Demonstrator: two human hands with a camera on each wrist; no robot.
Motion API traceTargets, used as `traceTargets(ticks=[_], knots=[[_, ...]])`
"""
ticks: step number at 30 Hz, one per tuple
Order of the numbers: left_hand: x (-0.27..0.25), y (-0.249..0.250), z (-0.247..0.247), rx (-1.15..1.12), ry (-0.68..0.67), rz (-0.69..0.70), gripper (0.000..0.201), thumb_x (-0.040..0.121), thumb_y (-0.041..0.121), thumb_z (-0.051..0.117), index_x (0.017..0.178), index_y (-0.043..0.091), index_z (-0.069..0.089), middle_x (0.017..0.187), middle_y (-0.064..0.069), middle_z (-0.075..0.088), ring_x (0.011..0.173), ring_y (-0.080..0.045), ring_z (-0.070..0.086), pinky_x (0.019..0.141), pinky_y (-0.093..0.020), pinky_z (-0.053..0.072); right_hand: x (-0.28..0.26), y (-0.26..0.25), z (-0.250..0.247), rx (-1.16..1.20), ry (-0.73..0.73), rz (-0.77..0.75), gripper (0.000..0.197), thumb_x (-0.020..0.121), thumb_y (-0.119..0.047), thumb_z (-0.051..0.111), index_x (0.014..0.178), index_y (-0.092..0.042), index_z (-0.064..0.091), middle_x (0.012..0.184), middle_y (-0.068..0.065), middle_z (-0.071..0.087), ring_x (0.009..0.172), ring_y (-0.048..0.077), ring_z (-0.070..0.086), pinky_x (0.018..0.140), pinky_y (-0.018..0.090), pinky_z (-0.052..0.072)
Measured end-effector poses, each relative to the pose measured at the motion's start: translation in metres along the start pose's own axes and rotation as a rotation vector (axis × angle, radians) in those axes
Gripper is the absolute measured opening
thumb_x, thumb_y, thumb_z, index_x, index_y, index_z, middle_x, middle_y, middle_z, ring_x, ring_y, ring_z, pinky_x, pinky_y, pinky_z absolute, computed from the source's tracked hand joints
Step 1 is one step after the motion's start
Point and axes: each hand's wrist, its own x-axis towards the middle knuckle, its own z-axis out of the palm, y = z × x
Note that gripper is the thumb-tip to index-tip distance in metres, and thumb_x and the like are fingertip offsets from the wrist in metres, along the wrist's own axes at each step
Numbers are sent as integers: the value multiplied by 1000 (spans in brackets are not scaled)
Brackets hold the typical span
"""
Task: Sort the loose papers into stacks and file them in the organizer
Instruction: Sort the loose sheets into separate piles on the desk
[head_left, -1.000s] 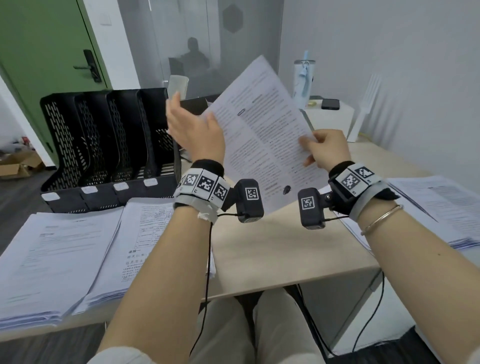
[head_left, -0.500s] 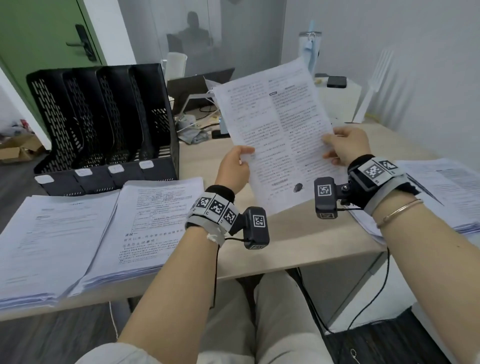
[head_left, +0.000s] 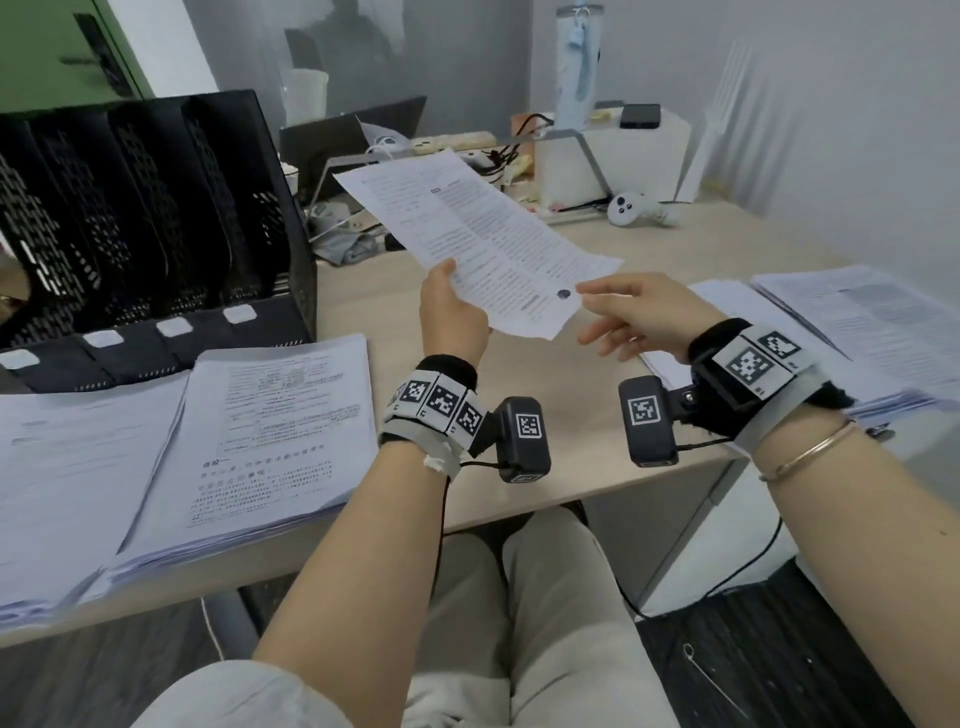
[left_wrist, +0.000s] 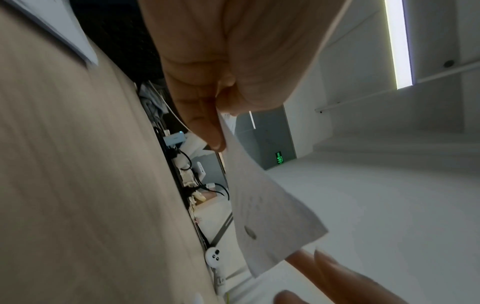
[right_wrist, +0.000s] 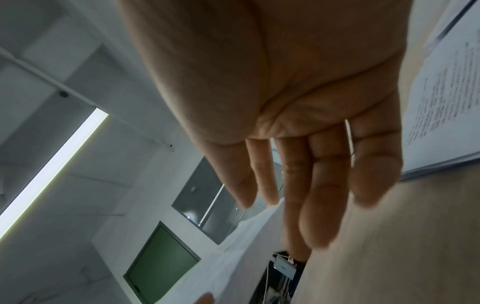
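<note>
A printed sheet (head_left: 478, 239) hangs above the middle of the desk, tilted nearly flat. My left hand (head_left: 449, 306) pinches its near left edge between thumb and fingers; the left wrist view shows the sheet (left_wrist: 262, 211) held at my fingers (left_wrist: 205, 127). My right hand (head_left: 631, 312) hovers just off the sheet's near right corner, its fingers (right_wrist: 306, 185) straight and spread, holding nothing. The black mesh organizer (head_left: 140, 208) stands at the back left. Two paper stacks (head_left: 270, 436) lie in front of it, and another stack (head_left: 852, 322) lies to the right.
A laptop (head_left: 353, 140), cables and small clutter sit behind the sheet. A white box (head_left: 613, 150) with a phone (head_left: 640, 115) on top, a bottle (head_left: 576, 62) and a small round white device (head_left: 627, 208) are at the back right. The desk edge (head_left: 519, 509) runs just before my wrists.
The sheet came down from upright to nearly flat over the desk. My right hand let go of its right edge and opened. My left hand shifted its hold to the near left edge.
</note>
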Motion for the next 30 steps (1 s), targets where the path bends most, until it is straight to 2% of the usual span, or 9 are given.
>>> traceTargets(ticks=[3,8,13,15,19,21,25,27,30], knots=[[-1,4,26,-22,-27,51,56,87,-8,37,140,10,34,139,-7,38,126,-26,43,100,-46,46,-10,7,-11,84,-2,-8,26,94,-22,57,120,-19,56,91,15,70,67,20,69,61,26,57],[-16,15,81,-63,-129,109,53,89,-9,37,140,6,31,141,-10,34,131,-22,37,108,-41,39,-27,24,-44,186,185,-64,17,89,-6,61,106,-1,64,88,12,66,67,16,67,72,30,60],[-40,23,131,-46,-334,133,58,88,-5,42,142,9,27,143,-8,30,128,-28,41,104,-47,42,-51,46,-79,197,382,-52,20,85,5,61,105,4,65,88,12,62,73,20,63,68,29,60],[-49,28,147,-8,-410,151,60,89,-3,46,144,12,25,143,-7,31,117,-25,50,101,-44,45,-60,55,-92,215,464,-33,21,85,8,60,105,5,65,88,14,62,74,23,64,63,27,60],[-63,35,173,72,-535,187,62,91,1,50,145,15,22,142,-14,36,71,-5,50,71,-12,46,-75,74,-116,254,603,-15,18,85,10,57,90,-4,68,96,21,62,64,23,66,57,22,57],[-69,38,182,64,-582,193,71,90,2,53,147,19,14,141,-15,39,70,-4,52,64,-8,44,-81,84,-128,249,667,-22,19,86,8,56,89,-7,68,99,21,65,58,18,69,56,20,56],[-78,39,191,20,-599,168,94,89,1,58,149,24,-9,128,4,42,75,-6,58,73,-13,49,-91,98,-150,281,797,-46,18,86,7,56,97,0,68,87,17,59,54,16,69,57,21,57],[-81,37,193,109,-646,140,86,90,6,58,150,22,-2,123,5,46,83,-8,59,81,-19,46,-94,102,-162,290,858,-46,20,86,7,55,100,1,68,75,9,50,53,17,68,64,28,60],[-84,31,200,406,-854,188,41,96,15,49,136,14,42,126,-1,56,112,-14,55,93,-24,40,-96,102,-180,305,922,-59,21,86,8,54,98,-3,67,80,8,49,51,16,67,71,32,60]])
